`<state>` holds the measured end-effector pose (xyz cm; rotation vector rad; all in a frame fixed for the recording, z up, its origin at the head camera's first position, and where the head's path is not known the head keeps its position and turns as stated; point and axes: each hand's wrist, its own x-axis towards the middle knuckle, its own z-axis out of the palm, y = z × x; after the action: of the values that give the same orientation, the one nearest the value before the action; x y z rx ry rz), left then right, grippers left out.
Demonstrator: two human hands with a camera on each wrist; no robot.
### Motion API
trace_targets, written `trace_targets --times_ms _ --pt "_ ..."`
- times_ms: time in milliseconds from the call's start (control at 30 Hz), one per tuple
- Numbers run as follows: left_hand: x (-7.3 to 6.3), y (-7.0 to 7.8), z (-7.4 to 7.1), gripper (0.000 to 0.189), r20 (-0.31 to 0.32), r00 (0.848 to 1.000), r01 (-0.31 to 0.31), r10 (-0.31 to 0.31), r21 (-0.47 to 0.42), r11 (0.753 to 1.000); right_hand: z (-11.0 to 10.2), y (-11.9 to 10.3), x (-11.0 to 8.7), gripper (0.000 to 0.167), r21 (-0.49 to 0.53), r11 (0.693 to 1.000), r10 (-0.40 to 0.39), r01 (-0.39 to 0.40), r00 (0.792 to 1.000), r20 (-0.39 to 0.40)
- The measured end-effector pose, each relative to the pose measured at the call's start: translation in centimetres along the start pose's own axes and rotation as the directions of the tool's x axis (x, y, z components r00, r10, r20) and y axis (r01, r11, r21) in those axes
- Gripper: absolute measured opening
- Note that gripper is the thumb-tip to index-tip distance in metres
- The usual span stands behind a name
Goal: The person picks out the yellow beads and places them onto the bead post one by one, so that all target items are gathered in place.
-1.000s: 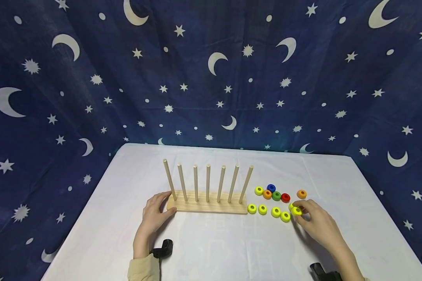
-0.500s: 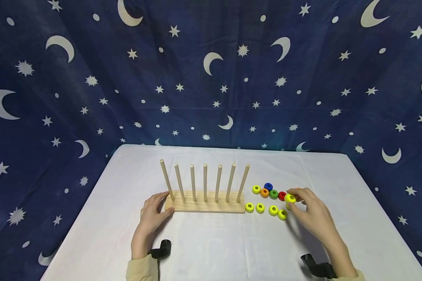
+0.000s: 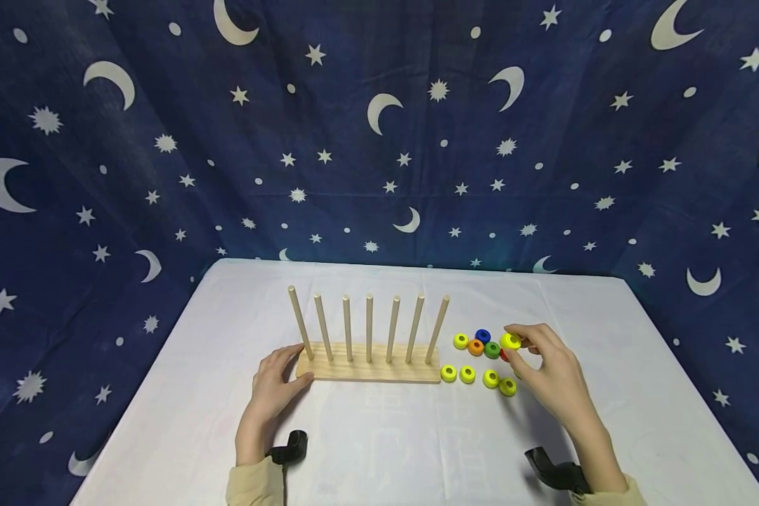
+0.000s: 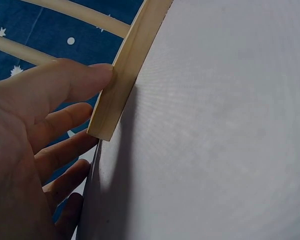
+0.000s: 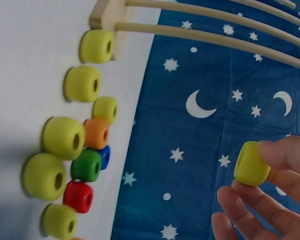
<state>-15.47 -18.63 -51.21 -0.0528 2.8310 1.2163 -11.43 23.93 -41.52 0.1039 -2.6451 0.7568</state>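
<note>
A wooden peg rack (image 3: 370,371) with a row of upright pegs stands on the table. At its left end, my left hand (image 3: 272,388) holds the base, thumb (image 4: 92,80) against the front edge and fingers behind. My right hand (image 3: 553,372) pinches a yellow bead (image 3: 510,341) between thumb and fingertips, raised above the tabletop. The right wrist view shows this yellow bead (image 5: 251,164) apart from the others. Below and left of that hand lie loose beads: several yellow ones, a green bead (image 3: 492,350), a blue bead (image 3: 483,336), an orange bead (image 3: 476,348) and a partly hidden red bead (image 5: 78,197).
A white cloth (image 3: 379,443) covers the table. Behind it hangs a dark blue curtain (image 3: 341,126) with moons and stars. One yellow bead (image 3: 448,374) lies right beside the rack's right end. Black camera mounts (image 3: 556,472) sit at both wrists.
The right hand has lifted the yellow bead off the table and carried it up and to the left, over the red bead. My left hand stays at the rack's end.
</note>
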Motion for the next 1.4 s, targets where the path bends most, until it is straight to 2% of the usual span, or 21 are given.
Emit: trace_targets --times_ms 467,1133,1400 --pt "0.0 0.0 0.0 0.063 0.003 1.000 0.019 -0.019 -0.003 1.000 -0.1 -2.8 1.5 0.038 0.091 0.988 -0.116 0.127 0.987 -0.115" --pt "-0.1 0.2 0.0 0.063 0.004 1.000 0.016 -0.016 -0.014 1.000 -0.5 -7.5 3.0 0.040 0.199 0.965 -0.145 0.172 0.979 -0.144" --pt "-0.1 0.0 0.0 0.063 -0.004 1.000 0.005 -0.005 -0.014 1.000 -0.3 -8.8 3.8 0.040 0.255 0.941 -0.188 0.224 0.969 -0.159"
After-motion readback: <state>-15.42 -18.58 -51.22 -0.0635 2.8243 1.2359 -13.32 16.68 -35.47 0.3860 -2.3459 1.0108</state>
